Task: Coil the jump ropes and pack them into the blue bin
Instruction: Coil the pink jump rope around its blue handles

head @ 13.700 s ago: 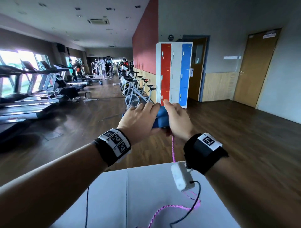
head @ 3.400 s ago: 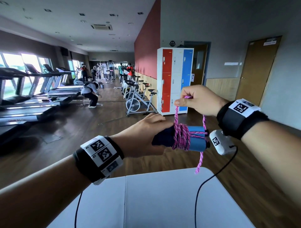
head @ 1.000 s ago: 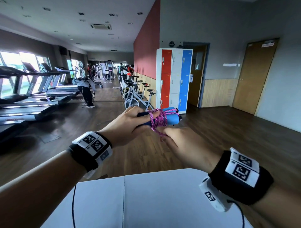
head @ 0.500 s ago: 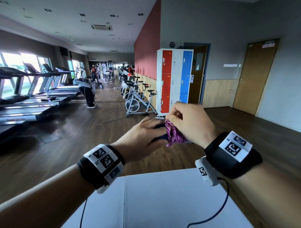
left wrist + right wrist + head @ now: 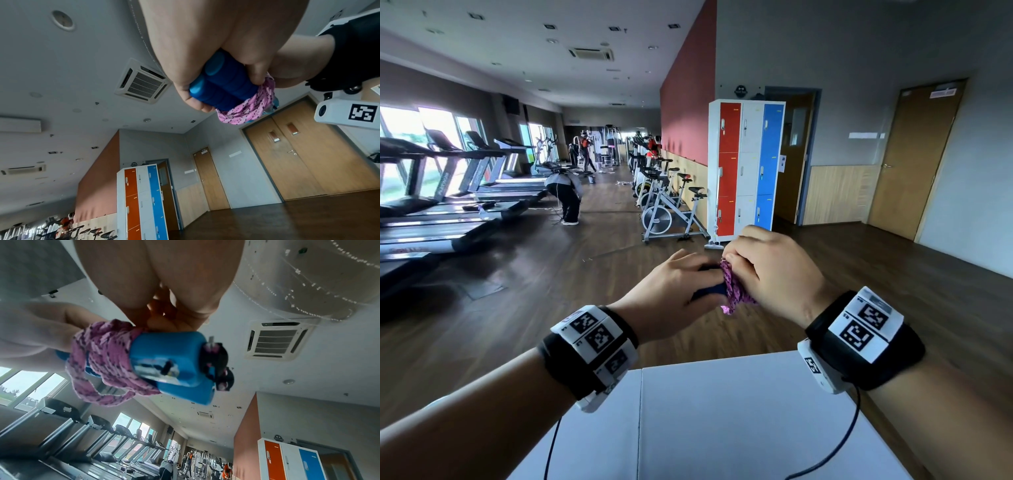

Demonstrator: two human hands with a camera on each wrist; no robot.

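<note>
A jump rope is held in the air in front of me, above the floor beyond the table. Its two blue foam handles (image 5: 222, 86) lie side by side, and the pink speckled rope (image 5: 102, 363) is wound round their middle. My left hand (image 5: 678, 287) grips the handles (image 5: 709, 291) at one end. My right hand (image 5: 767, 274) lies over the top, fingers curled onto the pink coil (image 5: 734, 291). The handles' far ends (image 5: 174, 363) with their black caps stick out free. No blue bin is in view.
A white table (image 5: 722, 411) lies below my forearms, with black wrist cables hanging over it. Beyond it are wooden floor, red, white and blue lockers (image 5: 746, 164), exercise bikes (image 5: 667, 212), treadmills (image 5: 448, 205) and a person bending over (image 5: 566, 195).
A second ago my right hand was below the handles, pulling the rope's end. It has since come up and over the coil. In the last half second both hands have barely moved.
</note>
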